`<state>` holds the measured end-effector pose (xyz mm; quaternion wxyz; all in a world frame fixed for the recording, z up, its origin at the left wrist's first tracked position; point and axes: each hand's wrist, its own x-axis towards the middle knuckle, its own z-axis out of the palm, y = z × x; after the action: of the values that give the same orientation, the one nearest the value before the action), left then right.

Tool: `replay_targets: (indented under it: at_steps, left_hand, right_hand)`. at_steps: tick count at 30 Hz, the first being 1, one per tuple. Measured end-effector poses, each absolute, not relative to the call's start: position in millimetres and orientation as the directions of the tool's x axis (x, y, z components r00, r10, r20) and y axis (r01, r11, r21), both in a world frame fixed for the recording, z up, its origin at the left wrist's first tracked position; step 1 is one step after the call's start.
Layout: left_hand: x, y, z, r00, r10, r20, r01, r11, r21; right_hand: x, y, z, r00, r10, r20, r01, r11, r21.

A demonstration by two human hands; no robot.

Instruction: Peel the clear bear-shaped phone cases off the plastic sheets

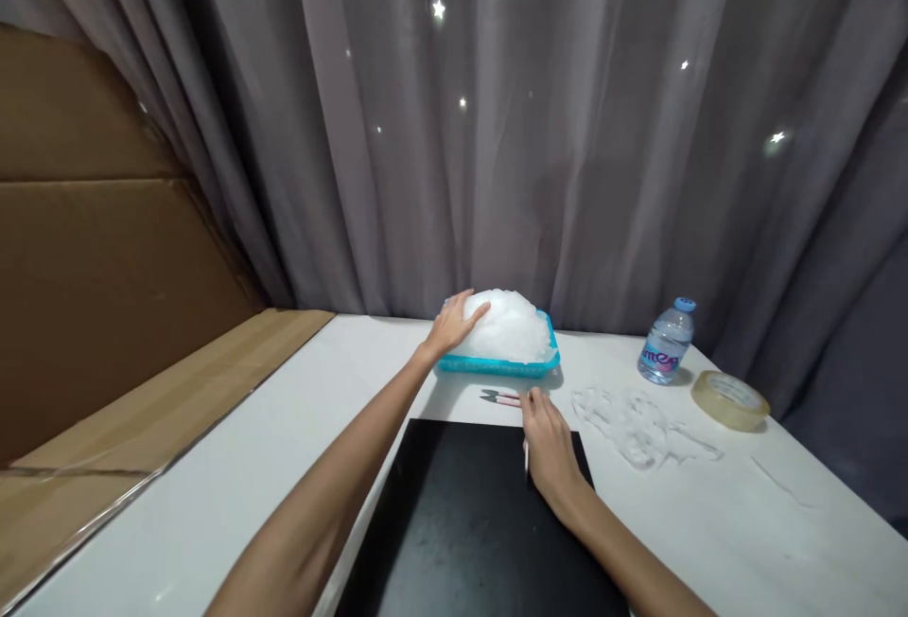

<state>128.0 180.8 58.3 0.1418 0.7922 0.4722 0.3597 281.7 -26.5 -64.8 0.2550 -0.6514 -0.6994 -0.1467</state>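
A rounded white mass, perhaps fiber stuffing [503, 328], fills a blue plastic basket [497, 368] near the curtain. My left hand [452, 322] rests on its left side with fingers spread and the thumb over the white surface. In front of the basket, small thread snips [502, 398] with dark pointed blades and reddish handles point left. My right hand [548, 432] is closed at their handle end, above the far edge of a black flat panel [475, 513]. A slim pale piece shows beside that palm; its kind is unclear.
On the right of the white table [298, 428] are crumpled clear plastic [638, 423], a water bottle [667, 343] and a tape roll [730, 400]. A large cardboard box [99, 295] stands left. A grey curtain [497, 172] hangs behind.
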Motion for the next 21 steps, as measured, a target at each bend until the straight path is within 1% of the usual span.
replay_targets:
  at_steps: [5,13,19,21]
  left_hand:
    - [126.6,182.6,41.3,0.292,0.852,0.434,0.662,-0.508,0.552]
    - [121.4,178.4,40.9,0.304,0.847,0.436,0.639,-0.521,0.566]
    - [111.0,177.7,38.2,0.287,0.849,0.444,0.633,-0.516,0.578]
    - [106.5,179.7,36.9,0.273,0.853,0.445,0.643,-0.506,0.575]
  right_hand:
    - [279.2,-23.5,-65.9,-0.029,0.842,0.538,0.988,0.107,-0.114]
    - [278.1,-21.2,-64.1,-0.019,0.860,0.511,0.978,0.121,-0.168]
    - [271.7,-12.0,-91.5,-0.024,0.807,0.589,0.985,0.119,-0.124]
    - [270.0,-6.5,-101.7,-0.008,0.790,0.613,0.985,0.114,-0.133]
